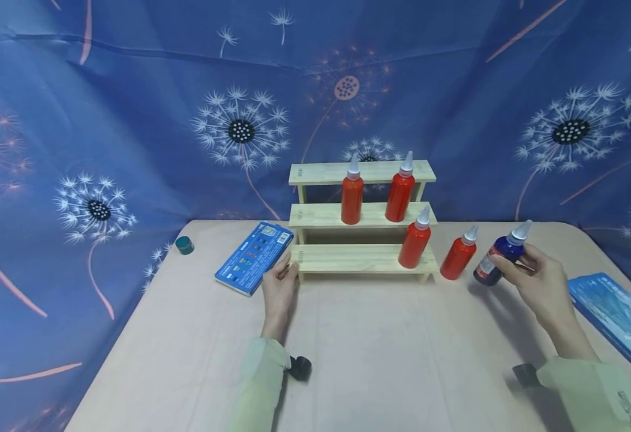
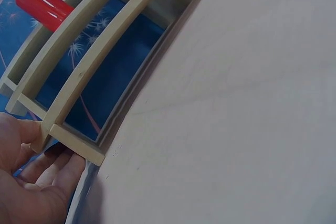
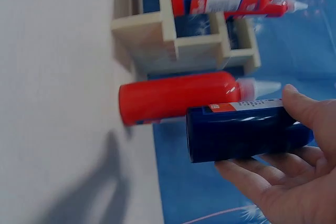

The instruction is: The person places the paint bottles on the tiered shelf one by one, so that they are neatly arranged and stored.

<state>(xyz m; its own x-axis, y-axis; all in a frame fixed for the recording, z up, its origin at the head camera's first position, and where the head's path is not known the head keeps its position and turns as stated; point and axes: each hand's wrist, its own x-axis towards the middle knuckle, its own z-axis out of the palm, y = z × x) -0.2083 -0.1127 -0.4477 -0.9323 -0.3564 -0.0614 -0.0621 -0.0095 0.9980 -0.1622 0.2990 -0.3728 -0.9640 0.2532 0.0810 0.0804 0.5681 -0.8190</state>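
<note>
My right hand (image 1: 544,291) holds a dark blue squeeze bottle (image 1: 492,263) with a pale pointed nozzle, tilted and lifted off the table. In the right wrist view, thumb and fingers lie on either side of the blue bottle (image 3: 236,136). Just left of it, a red squeeze bottle (image 1: 457,259) stands on the table beside the three-step wooden rack (image 1: 348,258). Two red bottles (image 1: 351,201) stand on the middle step, another red bottle (image 1: 415,246) on the lowest step's right end. My left hand (image 1: 279,293) grips the lowest step's left end.
A blue box (image 1: 254,258) with printed colour swatches lies left of the rack. Farther left sits a small dark green jar (image 1: 184,245). A flat blue box (image 1: 620,321) lies at the right edge. Behind the table hangs a blue dandelion cloth (image 1: 159,120).
</note>
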